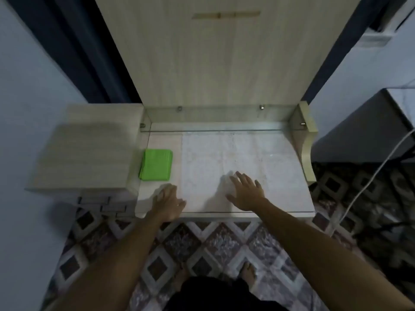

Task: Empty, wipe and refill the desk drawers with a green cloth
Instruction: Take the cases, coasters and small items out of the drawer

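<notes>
I look down on a home interior, likely a bedroom or study corner: a pale wood-grain desk (224, 63) with a tall back panel stands against blue-grey walls, flanked by dark curtains (89, 52). A diamond-patterned carpet (190, 243) covers the near floor, where my bare feet (248, 271) stand. A white cable (363, 187) trails at right.

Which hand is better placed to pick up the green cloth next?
The left hand, probably. It lies open on the desk just in front of the folded green cloth. The right hand rests open farther right, on the white paper.
</notes>
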